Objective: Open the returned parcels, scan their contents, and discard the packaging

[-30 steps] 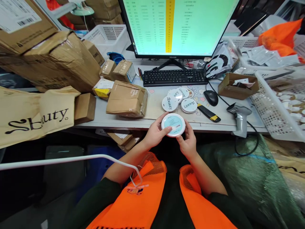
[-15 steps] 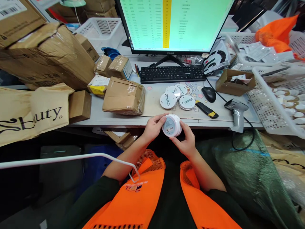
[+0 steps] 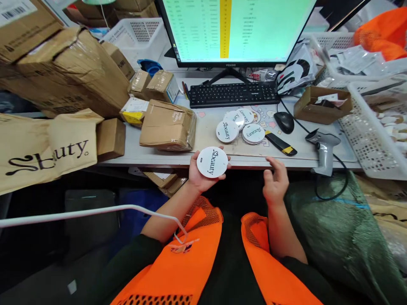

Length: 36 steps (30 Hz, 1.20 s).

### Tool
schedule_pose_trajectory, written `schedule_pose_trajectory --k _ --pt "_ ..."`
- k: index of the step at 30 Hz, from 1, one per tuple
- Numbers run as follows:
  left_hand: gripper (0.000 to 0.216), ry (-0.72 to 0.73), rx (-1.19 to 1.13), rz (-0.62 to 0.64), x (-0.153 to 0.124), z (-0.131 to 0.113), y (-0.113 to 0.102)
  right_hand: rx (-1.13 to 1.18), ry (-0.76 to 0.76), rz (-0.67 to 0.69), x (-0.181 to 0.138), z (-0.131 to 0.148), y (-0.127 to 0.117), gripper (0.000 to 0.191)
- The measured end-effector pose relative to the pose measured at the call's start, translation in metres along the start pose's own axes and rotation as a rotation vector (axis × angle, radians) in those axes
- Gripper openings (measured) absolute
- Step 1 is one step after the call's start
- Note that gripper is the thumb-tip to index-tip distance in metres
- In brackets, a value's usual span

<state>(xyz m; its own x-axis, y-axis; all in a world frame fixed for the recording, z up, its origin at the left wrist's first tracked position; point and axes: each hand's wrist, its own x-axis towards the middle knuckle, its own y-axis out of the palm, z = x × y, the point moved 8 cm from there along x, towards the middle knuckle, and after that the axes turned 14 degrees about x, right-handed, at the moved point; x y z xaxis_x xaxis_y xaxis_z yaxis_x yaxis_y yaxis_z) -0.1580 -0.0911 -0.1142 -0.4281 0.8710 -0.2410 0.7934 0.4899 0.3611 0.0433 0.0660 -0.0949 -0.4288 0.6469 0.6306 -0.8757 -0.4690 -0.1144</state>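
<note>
My left hand grips a round white tin with black "Sbeauty" lettering, lid side up, at the desk's front edge. My right hand hovers free to the right of it, fingers loosely apart and holding nothing, just below the desk edge. Three matching white tins lie clustered on the desk in front of the keyboard. A grey barcode scanner lies right of my right hand, and a black and yellow utility knife rests between the tins and the scanner.
Taped cardboard parcels and big boxes crowd the desk's left. A monitor stands behind the keyboard, a mouse and small open box to the right. White baskets fill the right; a green sack lies below.
The tin was held in both hands with its barcode label side up; it has been flipped lid side up and stays in my left hand. My right hand let go and moved right.
</note>
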Motion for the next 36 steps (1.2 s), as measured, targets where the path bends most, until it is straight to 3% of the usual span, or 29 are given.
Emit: schedule_pose_trajectory --k 3,6,9,11,13,17,20,22,25,28,32,34,36 --pt "0.097 0.173 0.623 -0.239 0.003 -0.021 -0.031 -0.205 0.03 -0.135 0.015 -0.016 -0.049 0.036" --pt "0.083 0.303 1.342 -0.486 0.009 -0.041 -0.042 -0.357 0.022 -0.222 0.032 -0.026 -0.092 0.036" --pt "0.079 0.266 1.659 -0.501 0.026 -0.039 -0.041 -0.397 0.031 -0.253 0.045 -0.034 -0.114 0.037" --pt "0.079 0.228 1.7 -0.458 0.038 -0.035 -0.04 -0.392 0.042 -0.229 0.052 -0.038 -0.109 0.038" --pt "0.084 0.266 1.684 -0.432 0.05 -0.037 -0.034 -0.369 0.053 -0.13 0.061 -0.041 -0.083 0.039" --pt "0.101 0.416 1.66 -0.373 0.084 -0.054 -0.003 -0.466 0.104 0.241 0.09 -0.053 0.009 0.051" --pt "0.111 0.326 1.662 -0.336 0.115 -0.062 0.01 -0.619 0.195 0.492 0.109 -0.071 0.068 0.078" --pt "0.111 0.284 1.584 -0.365 0.124 -0.072 0.008 -0.664 0.233 0.592 0.117 -0.081 0.09 0.082" --pt "0.098 0.319 1.137 -0.409 0.116 -0.092 -0.01 -0.663 0.237 0.606 0.123 -0.087 0.095 0.076" --pt "0.08 0.26 0.596 -0.278 0.095 -0.097 -0.023 -0.511 0.238 0.469 0.12 -0.083 0.078 0.078" --pt "0.082 0.122 0.143 -0.022 0.066 -0.084 -0.005 0.175 0.341 0.135 0.1 -0.066 0.045 0.085" --pt "0.078 0.08 0.025 -0.006 0.059 -0.075 0.002 0.577 0.483 0.059 0.083 -0.059 0.043 0.083" --pt "0.076 0.06 -0.012 -0.033 0.056 -0.064 0.006 0.831 0.63 0.07 0.066 -0.05 0.05 0.081"
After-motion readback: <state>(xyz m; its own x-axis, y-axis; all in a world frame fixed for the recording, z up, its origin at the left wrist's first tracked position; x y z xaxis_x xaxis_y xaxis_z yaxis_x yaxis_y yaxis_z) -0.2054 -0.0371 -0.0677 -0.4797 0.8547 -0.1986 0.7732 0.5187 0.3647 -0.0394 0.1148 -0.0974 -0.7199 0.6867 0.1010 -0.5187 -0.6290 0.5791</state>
